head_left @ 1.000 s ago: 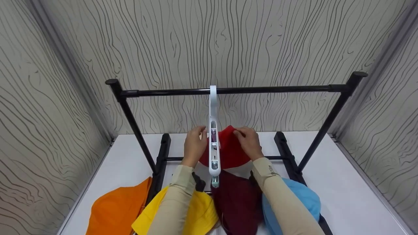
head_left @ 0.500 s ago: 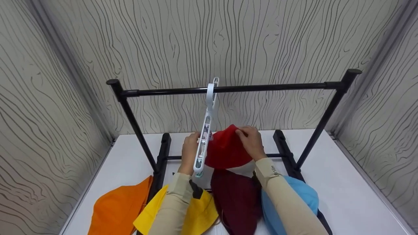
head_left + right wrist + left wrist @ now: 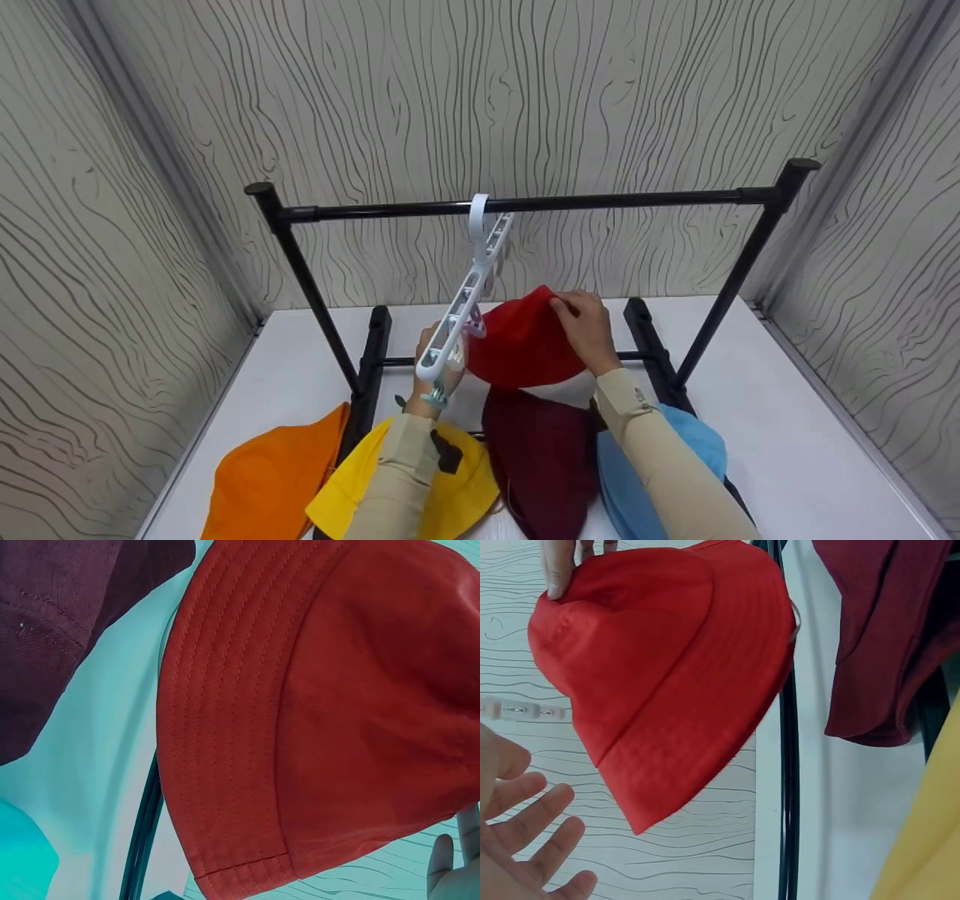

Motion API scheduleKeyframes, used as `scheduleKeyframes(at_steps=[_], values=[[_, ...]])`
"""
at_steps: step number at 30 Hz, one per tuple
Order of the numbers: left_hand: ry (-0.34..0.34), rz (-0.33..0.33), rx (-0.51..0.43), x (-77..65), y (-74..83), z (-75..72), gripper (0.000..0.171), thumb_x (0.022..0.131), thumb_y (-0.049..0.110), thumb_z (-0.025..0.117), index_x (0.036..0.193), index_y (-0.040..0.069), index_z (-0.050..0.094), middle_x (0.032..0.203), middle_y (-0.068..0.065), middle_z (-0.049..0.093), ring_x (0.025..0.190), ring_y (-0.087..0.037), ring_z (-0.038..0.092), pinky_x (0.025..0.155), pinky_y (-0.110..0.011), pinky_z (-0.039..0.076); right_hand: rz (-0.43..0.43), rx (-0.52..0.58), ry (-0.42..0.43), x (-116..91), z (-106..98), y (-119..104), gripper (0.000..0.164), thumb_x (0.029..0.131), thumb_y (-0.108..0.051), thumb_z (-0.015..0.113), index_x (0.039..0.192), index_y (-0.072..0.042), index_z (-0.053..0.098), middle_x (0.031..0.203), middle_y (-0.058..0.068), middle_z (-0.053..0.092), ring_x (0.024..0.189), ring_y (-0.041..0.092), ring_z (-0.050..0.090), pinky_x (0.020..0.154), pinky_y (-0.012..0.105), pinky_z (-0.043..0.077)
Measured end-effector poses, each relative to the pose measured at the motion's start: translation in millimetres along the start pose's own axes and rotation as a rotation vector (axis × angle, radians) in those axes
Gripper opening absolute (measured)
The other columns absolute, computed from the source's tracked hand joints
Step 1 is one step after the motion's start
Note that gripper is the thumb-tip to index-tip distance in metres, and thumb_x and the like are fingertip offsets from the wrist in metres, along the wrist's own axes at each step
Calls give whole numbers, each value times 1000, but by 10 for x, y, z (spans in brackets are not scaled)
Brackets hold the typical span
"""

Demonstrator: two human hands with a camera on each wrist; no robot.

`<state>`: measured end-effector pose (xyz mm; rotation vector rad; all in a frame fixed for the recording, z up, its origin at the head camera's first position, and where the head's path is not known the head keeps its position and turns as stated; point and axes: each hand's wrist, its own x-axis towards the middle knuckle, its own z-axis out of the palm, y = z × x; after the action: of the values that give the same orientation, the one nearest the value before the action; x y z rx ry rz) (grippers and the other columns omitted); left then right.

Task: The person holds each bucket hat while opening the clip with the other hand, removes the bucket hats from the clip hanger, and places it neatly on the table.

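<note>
My right hand (image 3: 589, 330) pinches the crown of a red bucket hat (image 3: 525, 341), held up below the rack's bar with its stitched brim downward. In the right wrist view, the hat fills most of the frame. A white clip hanger (image 3: 459, 304) hangs from the bar by its hook, left of the hat, and is turned at a slant. My left hand (image 3: 502, 836) is beside the hat with its fingers apart and nothing gripped. From the head view, the near end of the hanger partly hides that hand. A pale clip (image 3: 529, 711) shows near the hat's crown.
The black rack (image 3: 622, 201) stands on the white table (image 3: 795, 420). In front lie an orange hat (image 3: 274, 476), a yellow hat (image 3: 465, 487), a maroon hat (image 3: 540, 457) and a light blue hat (image 3: 694, 435). Patterned walls (image 3: 420, 97) enclose the back and sides.
The hanger has turned, its near end swinging left and its far end coming into view. My left hand has moved left and nearer. The red hat has shifted slightly right, still pinched.
</note>
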<state>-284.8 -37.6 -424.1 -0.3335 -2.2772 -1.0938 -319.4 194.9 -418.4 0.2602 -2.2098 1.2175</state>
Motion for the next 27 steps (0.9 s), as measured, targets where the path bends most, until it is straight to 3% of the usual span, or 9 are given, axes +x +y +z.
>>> scheduleKeyframes(at_steps=[3, 5, 7, 10, 17, 21, 27], values=[[-16, -72, 32, -35, 57, -26, 17, 92, 17, 60, 96, 0, 63, 85, -10, 67, 79, -22, 65, 71, -36, 56, -15, -9, 12, -10, -26, -3, 17, 91, -17, 66, 99, -4, 75, 95, 9, 71, 94, 24, 60, 82, 38, 51], [-18, -123, 68, -36, -61, 93, 19, 92, 18, 62, 99, 0, 62, 88, -8, 69, 82, -19, 66, 75, -34, 55, -5, -14, 15, -19, -45, -5, 17, 91, -17, 66, 100, -4, 75, 95, 9, 71, 94, 24, 59, 82, 38, 50], [-9, -95, 81, -60, -100, 136, 19, 92, 15, 63, 101, -2, 62, 91, -10, 69, 86, -21, 67, 77, -35, 55, 2, -24, 19, -29, -68, -6, 17, 91, -17, 66, 100, -5, 75, 95, 9, 71, 94, 23, 59, 82, 38, 50], [23, 6, 47, -112, -117, 157, 20, 90, 7, 63, 104, -7, 64, 99, -16, 70, 95, -27, 68, 82, -39, 54, 10, -32, 36, -41, -112, -5, 18, 91, -17, 66, 100, -4, 75, 97, 10, 71, 94, 24, 59, 82, 39, 50], [-124, -95, -23, -178, -71, 104, 19, 95, 12, 59, 109, 0, 64, 97, -9, 70, 86, -17, 67, 78, -34, 56, 34, -35, 63, -85, -247, 8, 20, 91, -19, 66, 103, -4, 74, 99, 10, 71, 94, 23, 58, 81, 36, 50], [-115, -29, -41, -244, -75, 120, 21, 94, 9, 60, 112, -1, 64, 108, -14, 69, 94, -22, 68, 82, -34, 56, 53, -29, 62, -112, -321, -2, 20, 92, -18, 66, 104, -5, 74, 101, 8, 70, 96, 21, 58, 83, 35, 50], [-191, -123, -19, -337, -31, 96, 27, 96, 17, 59, 120, 6, 64, 116, -10, 67, 103, -23, 65, 91, -36, 54, 46, -27, 80, -155, -437, 8, 20, 91, -15, 66, 105, -4, 73, 103, 10, 70, 100, 21, 58, 84, 26, 49]])
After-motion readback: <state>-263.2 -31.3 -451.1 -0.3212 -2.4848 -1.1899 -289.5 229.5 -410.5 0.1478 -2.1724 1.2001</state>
